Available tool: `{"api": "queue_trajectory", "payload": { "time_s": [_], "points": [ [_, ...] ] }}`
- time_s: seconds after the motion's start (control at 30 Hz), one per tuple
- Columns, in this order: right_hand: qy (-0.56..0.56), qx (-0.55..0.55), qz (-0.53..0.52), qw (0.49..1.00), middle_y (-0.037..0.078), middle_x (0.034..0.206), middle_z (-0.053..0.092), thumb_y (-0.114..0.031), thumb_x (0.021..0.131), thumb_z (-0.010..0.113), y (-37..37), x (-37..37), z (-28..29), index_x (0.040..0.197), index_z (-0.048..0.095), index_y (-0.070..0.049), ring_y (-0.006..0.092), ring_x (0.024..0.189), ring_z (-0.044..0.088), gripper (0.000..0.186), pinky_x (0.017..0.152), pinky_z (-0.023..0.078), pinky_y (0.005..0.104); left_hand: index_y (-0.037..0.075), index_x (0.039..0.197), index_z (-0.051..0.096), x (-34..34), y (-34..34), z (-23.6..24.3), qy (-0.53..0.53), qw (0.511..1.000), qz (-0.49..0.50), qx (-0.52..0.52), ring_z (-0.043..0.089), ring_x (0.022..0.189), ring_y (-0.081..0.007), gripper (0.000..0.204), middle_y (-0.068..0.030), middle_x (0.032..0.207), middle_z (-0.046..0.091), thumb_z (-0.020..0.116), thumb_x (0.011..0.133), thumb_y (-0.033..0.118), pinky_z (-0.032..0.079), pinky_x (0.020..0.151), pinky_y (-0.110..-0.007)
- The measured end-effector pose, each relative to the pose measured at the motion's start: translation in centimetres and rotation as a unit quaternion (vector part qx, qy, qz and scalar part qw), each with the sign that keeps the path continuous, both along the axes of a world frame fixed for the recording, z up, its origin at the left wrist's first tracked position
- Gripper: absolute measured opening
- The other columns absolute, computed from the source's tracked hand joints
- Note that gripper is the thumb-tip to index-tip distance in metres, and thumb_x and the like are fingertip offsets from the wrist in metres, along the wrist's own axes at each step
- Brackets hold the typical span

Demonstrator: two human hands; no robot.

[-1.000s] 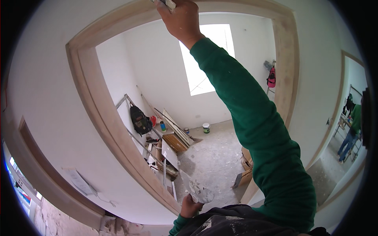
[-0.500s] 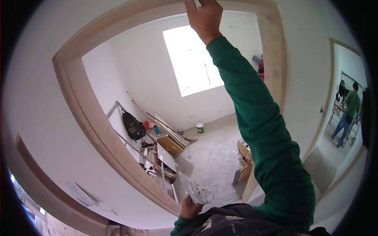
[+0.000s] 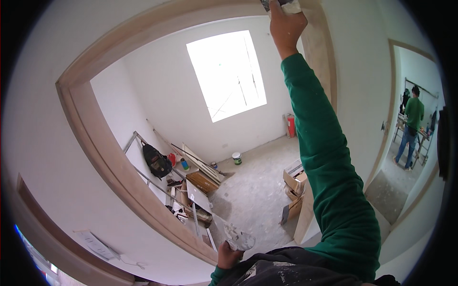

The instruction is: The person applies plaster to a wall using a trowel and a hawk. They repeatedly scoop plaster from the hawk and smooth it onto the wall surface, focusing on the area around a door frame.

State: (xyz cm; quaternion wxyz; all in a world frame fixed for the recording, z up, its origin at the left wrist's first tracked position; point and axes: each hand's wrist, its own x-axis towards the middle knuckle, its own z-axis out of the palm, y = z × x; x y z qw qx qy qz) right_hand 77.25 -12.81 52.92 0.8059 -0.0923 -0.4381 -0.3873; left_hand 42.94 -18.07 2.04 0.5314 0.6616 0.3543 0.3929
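Raised high at the top of the door opening, my right hand [image 3: 289,27] is closed around a putty knife [image 3: 292,6]. Only part of that tool shows, with a grey blade and white putty on it; the picture's upper edge cuts off the rest. It is close to the beige door frame [image 3: 318,52], near its upper right corner; whether the blade touches it I cannot tell. Low in front of my body, my left hand [image 3: 229,256] grips a broad putty-smeared scraper [image 3: 240,238] with a whitish lump on it.
Through the doorway, a backpack [image 3: 156,158], boards [image 3: 204,181] and metal poles lean at the left. Open cardboard boxes [image 3: 294,183] stand right, a bucket [image 3: 237,158] and red extinguisher [image 3: 291,126] farther back. A person in green [image 3: 414,114] stands in another room at right.
My right hand has moved right along the top of the door frame with its putty knife. My left hand stays low with the scraper. The view has shifted a little.
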Motion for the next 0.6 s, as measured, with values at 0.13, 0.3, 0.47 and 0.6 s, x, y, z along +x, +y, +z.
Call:
{"api": "queue_trajectory", "payload": {
  "time_s": [0.13, 0.3, 0.47, 0.6],
  "points": [
    [-0.075, -0.139, 0.090, 0.983, 0.009, 0.102, 0.070, -0.006, 0.086, 0.066, -3.5, -0.9, 1.5, 0.109, 0.064, 0.005, 0.0169, 0.094, 0.065, 0.025, 0.081, 0.051, 0.0318, -0.003, 0.091, 0.064, 0.1, 0.2, -0.2, 0.015, 0.999, -0.010, -0.049, 0.060, 0.052, -0.0117, 0.021, -0.0058, 0.065, 0.065, 0.073, 0.075, 0.008, 0.047, 0.048, -0.028],
    [-0.225, -0.230, -0.047, 0.946, 0.013, 0.096, 0.070, -0.010, 0.079, 0.071, -3.8, -9.8, 4.8, 0.113, 0.064, 0.004, 0.0205, 0.088, 0.066, 0.037, 0.080, 0.052, 0.0313, -0.005, 0.095, 0.064, -0.6, 0.1, -1.7, 0.033, 0.999, 0.012, 0.028, 0.062, 0.056, -0.0123, 0.028, -0.0075, 0.070, 0.068, 0.075, 0.076, 0.012, 0.050, 0.053, -0.029],
    [-0.266, -0.301, -0.154, 0.903, 0.017, 0.084, 0.071, -0.014, 0.075, 0.072, -6.8, -14.9, 9.9, 0.101, 0.069, 0.005, 0.0254, 0.072, 0.068, 0.033, 0.069, 0.055, 0.0364, -0.006, 0.097, 0.065, 1.1, 1.2, -1.1, 0.032, 0.998, -0.051, 0.025, 0.063, 0.059, -0.0126, 0.031, -0.0083, 0.072, 0.069, 0.076, 0.076, 0.013, 0.051, 0.055, -0.029],
    [-0.257, -0.293, -0.268, 0.881, 0.022, 0.087, 0.071, -0.019, 0.073, 0.073, -3.5, -19.5, 12.6, 0.100, 0.069, 0.005, 0.0301, 0.075, 0.071, 0.036, 0.068, 0.056, 0.0378, -0.006, 0.096, 0.065, 1.4, 0.9, -1.9, 0.005, 0.999, -0.045, 0.000, 0.063, 0.057, -0.0125, 0.029, -0.0080, 0.071, 0.069, 0.077, 0.076, 0.012, 0.050, 0.054, -0.029]
  ]
}}
